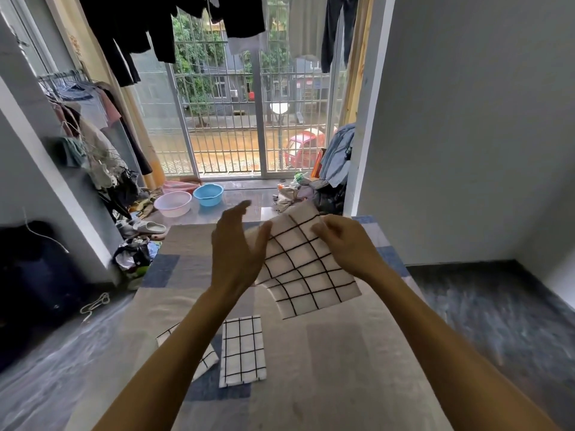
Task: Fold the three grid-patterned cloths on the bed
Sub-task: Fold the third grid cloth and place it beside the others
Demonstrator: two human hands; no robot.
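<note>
Our right hand (345, 244) pinches the top edge of one cloth (308, 275), held in the air above the middle of the bed (342, 368). Our left hand (236, 253) is spread, fingers straight, at its left edge. A folded cloth (242, 349) and a third cloth (208, 361) lie nearer us, left of centre.

- raised cloth (308, 269): white with black grid, tilted and rippled in the air above the bed (326, 353)
- folded cloth (242, 349): narrow rectangle, flat on the bed
- third cloth (207, 363): just left of it, partly hidden
</note>
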